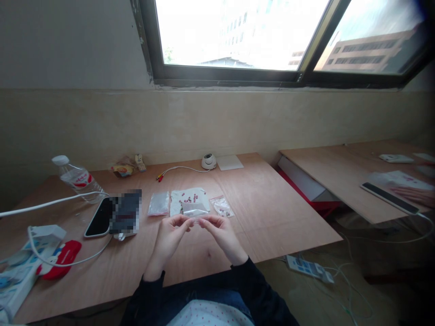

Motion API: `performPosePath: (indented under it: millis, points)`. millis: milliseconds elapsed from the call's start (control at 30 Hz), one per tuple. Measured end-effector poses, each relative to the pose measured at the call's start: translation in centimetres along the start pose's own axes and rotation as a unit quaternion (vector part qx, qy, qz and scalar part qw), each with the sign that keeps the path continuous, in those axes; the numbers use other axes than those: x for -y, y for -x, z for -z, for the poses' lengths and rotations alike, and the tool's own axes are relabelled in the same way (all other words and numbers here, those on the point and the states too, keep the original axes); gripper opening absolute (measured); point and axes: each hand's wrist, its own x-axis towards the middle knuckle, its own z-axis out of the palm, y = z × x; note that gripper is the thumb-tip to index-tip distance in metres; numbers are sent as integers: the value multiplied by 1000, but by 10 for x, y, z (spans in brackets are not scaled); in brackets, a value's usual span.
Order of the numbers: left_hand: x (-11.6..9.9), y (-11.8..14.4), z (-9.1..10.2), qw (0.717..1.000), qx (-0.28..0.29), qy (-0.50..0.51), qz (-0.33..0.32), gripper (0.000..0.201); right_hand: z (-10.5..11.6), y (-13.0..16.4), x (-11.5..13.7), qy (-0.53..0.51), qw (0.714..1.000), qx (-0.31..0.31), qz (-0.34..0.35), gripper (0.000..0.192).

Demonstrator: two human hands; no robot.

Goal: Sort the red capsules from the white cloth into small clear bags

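Observation:
My left hand (170,237) and my right hand (220,233) meet above the wooden table (272,213), both pinching a small clear plastic bag (194,211) by its lower edge. Just behind the bag lies a white sheet (189,198) with several small red pieces on it. A clear zip bag (159,203) lies to its left and another small zip bag (222,206) holding tiny parts lies to its right.
A dark phone (100,217) and a blurred-out item lie at left, with a water bottle (77,179), white cable (50,203), red object (59,258) and boxes. A white dome camera (208,161) sits at the back. Another person's hand (416,195) rests on the right-hand table. A power strip (307,268) lies on the floor.

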Motion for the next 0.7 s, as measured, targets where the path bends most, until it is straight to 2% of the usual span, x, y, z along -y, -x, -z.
performPosePath:
  millis: [200,400,500,567,700]
  points:
    - [-3,-2,21,999,11,-29,16,26,-7,-7,5,77,994,57,49,24]
    - [6,-11,44,999,-33,7,36,28,-24,-36,6,88,993,71,15,26]
    - [8,-15,59,997,-55,2,47,42,-34,-49,10,139,986,77,46,27]
    - [8,-16,69,997,-60,-9,44,52,-42,-56,10,155,981,93,67,34]
    - [18,-21,83,996,-66,-36,39,68,-58,-71,-5,159,979,98,86,51]
